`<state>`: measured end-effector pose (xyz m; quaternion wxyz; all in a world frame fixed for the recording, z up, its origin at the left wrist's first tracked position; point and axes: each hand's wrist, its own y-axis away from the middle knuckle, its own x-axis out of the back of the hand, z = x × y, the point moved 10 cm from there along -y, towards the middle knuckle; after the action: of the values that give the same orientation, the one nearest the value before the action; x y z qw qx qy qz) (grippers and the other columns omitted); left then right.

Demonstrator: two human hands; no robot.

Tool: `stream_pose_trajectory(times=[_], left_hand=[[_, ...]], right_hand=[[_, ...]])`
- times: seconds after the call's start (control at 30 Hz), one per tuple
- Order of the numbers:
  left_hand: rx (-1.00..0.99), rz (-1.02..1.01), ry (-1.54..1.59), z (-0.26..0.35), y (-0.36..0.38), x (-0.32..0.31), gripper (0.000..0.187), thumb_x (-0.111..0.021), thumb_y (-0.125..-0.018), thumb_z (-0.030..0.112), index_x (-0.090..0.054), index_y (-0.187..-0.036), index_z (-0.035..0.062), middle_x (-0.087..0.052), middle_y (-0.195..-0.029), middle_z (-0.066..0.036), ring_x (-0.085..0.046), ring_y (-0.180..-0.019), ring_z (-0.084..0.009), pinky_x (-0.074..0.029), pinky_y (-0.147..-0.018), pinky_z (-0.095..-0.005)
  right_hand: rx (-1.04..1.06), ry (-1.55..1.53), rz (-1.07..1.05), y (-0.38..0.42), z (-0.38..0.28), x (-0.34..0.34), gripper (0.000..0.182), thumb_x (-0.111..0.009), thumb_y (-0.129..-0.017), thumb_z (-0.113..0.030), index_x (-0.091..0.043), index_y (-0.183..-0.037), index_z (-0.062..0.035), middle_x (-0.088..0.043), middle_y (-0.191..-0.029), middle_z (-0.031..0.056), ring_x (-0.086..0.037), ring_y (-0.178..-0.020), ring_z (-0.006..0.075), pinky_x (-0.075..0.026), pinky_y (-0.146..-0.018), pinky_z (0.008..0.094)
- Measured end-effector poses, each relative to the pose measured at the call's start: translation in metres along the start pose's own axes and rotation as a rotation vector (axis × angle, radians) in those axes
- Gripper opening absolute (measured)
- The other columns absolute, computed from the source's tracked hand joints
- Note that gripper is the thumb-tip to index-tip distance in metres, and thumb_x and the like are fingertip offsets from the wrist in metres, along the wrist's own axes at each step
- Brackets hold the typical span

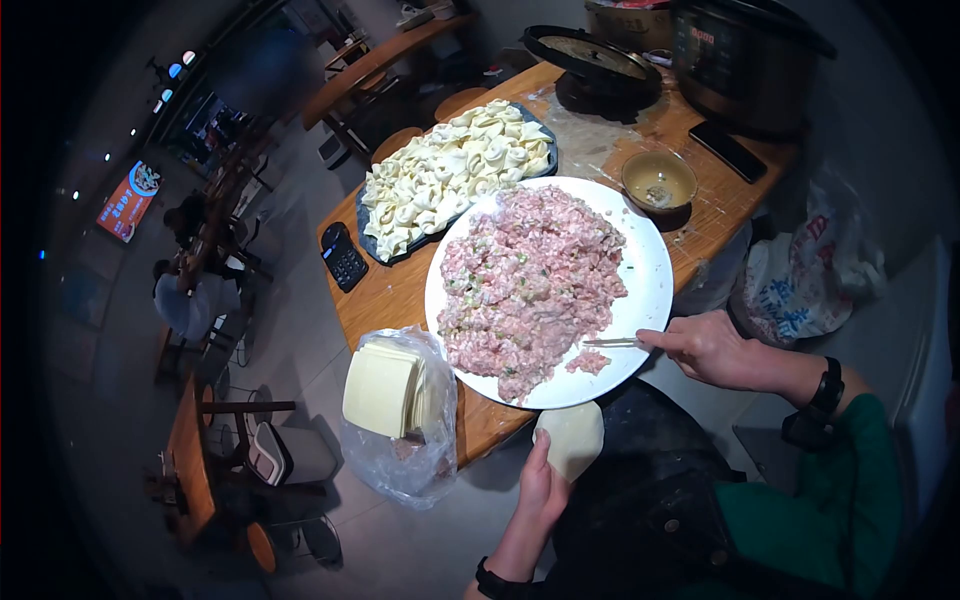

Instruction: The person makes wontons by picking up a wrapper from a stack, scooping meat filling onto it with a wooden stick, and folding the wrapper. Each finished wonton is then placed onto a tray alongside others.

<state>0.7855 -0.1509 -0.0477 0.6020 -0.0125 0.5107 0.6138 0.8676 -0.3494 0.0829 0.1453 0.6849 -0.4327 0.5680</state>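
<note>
My left hand [543, 488] is closed on a pale, thin wonton wrapper [575, 442], held just below the front rim of a large white plate [650, 265]. A broad mound of pink minced meat [535, 285] with green flecks covers most of that plate. At the plate's right edge my right hand [710, 348] grips a thin stick [612, 342]. Its tip points left, close over a small clump of meat [588, 361] apart from the mound. To the left, a stack of square wrappers [383, 388] sits in a clear plastic bag [400, 470] at the table corner.
Behind the plate, a dark tray [437, 236] is heaped with folded wontons [455, 170]. A calculator [343, 257], a small bowl of liquid [659, 182], a phone [727, 151], a black round pan [590, 55] and a dark cooker [745, 65] share the wooden table [600, 140].
</note>
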Motion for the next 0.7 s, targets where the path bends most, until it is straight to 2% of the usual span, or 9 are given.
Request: stream_pose_trajectory(times=[0.17, 0.27, 0.4, 0.5, 0.53, 0.57, 0.63, 0.67, 0.7], left_hand=[[-0.001, -0.06, 0.029, 0.005, 0.001, -0.019, 0.052, -0.034, -0.099, 0.037, -0.027, -0.14, 0.0062, -0.04, -0.14, -0.011, -0.041, -0.127, -0.0258, -0.032, -0.106, -0.0394], [-0.017, -0.097, 0.049, 0.009, 0.001, -0.025, 0.053, -0.032, -0.099, 0.037, -0.026, -0.141, 0.0057, -0.039, -0.14, -0.012, -0.041, -0.127, -0.0255, -0.031, -0.107, -0.0394], [0.035, -0.076, 0.078, 0.005, 0.005, -0.02, 0.053, -0.032, -0.099, 0.038, -0.028, -0.14, 0.0051, -0.042, -0.138, -0.012, -0.042, -0.126, -0.0248, -0.031, -0.107, -0.0394], [0.003, -0.05, 0.064, 0.004, 0.008, -0.007, 0.052, -0.032, -0.099, 0.039, -0.031, -0.138, 0.0041, -0.044, -0.135, -0.013, -0.045, -0.124, -0.0249, -0.033, -0.106, -0.0396], [-0.016, -0.048, 0.075, 0.006, 0.01, -0.002, 0.052, -0.032, -0.099, 0.039, -0.032, -0.137, 0.0033, -0.045, -0.134, -0.014, -0.046, -0.122, -0.0253, -0.034, -0.105, -0.04], [-0.036, -0.046, 0.084, 0.008, 0.012, 0.002, 0.052, -0.032, -0.099, 0.039, -0.032, -0.136, 0.0025, -0.045, -0.133, -0.014, -0.047, -0.121, -0.0258, -0.035, -0.104, -0.0404], [-0.055, -0.042, 0.085, 0.012, 0.018, 0.006, 0.052, -0.032, -0.099, 0.038, -0.032, -0.137, 0.0019, -0.045, -0.133, -0.015, -0.047, -0.121, -0.0263, -0.035, -0.104, -0.041], [-0.072, -0.044, 0.082, 0.013, 0.022, 0.005, 0.052, -0.032, -0.099, 0.038, -0.031, -0.137, 0.0012, -0.045, -0.133, -0.016, -0.048, -0.12, -0.0269, -0.036, -0.104, -0.0417], [-0.075, -0.043, 0.082, 0.014, 0.024, 0.002, 0.052, -0.032, -0.099, 0.038, -0.031, -0.137, 0.0012, -0.045, -0.133, -0.016, -0.048, -0.12, -0.0269, -0.036, -0.104, -0.0417]], right_hand=[[-0.033, -0.055, 0.016, 0.0, -0.009, -0.011, 0.049, -0.058, -0.076, -0.003, -0.054, -0.122, -0.019, -0.054, -0.064, 0.0118, -0.055, -0.053, 0.0307, -0.042, -0.045, 0.0401], [-0.045, -0.339, -0.068, 0.001, -0.021, -0.026, 0.053, -0.059, -0.077, -0.002, -0.053, -0.126, -0.0188, -0.055, -0.066, 0.0099, -0.055, -0.054, 0.0295, -0.044, -0.048, 0.0383], [0.041, -0.188, -0.097, 0.012, -0.065, -0.032, 0.059, -0.058, -0.074, 0.001, -0.051, -0.128, -0.0214, -0.057, -0.077, 0.0047, -0.058, -0.066, 0.0235, -0.045, -0.051, 0.0348], [0.061, -0.199, -0.15, 0.03, -0.07, -0.039, 0.065, -0.058, -0.073, 0.003, -0.048, -0.131, -0.023, -0.056, -0.081, 0.0045, -0.058, -0.07, 0.0221, -0.044, -0.05, 0.0347], [0.043, -0.175, -0.108, 0.029, -0.067, -0.028, 0.056, -0.057, -0.076, 0.004, -0.053, -0.127, -0.0186, -0.059, -0.077, 0.005, -0.06, -0.066, 0.0206, -0.046, -0.052, 0.0318], [0.048, -0.179, -0.112, 0.03, -0.063, -0.026, 0.056, -0.057, -0.076, 0.004, -0.053, -0.127, -0.0186, -0.059, -0.077, 0.005, -0.06, -0.066, 0.0206, -0.046, -0.052, 0.0318], [-0.069, -0.546, -0.029, 0.026, -0.047, -0.015, 0.043, -0.058, -0.079, 0.002, -0.06, -0.12, -0.0123, -0.062, -0.071, 0.0071, -0.062, -0.062, 0.0183, -0.048, -0.055, 0.0285], [-0.117, -0.646, -0.082, 0.023, -0.047, -0.017, 0.033, -0.057, -0.086, -0.002, -0.062, -0.118, -0.0091, -0.062, -0.065, 0.0065, -0.061, -0.058, 0.0127, -0.047, -0.057, 0.0245], [-0.114, -0.647, -0.082, 0.018, -0.051, -0.018, 0.033, -0.057, -0.086, -0.002, -0.062, -0.118, -0.0091, -0.062, -0.065, 0.0065, -0.061, -0.058, 0.0127, -0.047, -0.057, 0.0245]])
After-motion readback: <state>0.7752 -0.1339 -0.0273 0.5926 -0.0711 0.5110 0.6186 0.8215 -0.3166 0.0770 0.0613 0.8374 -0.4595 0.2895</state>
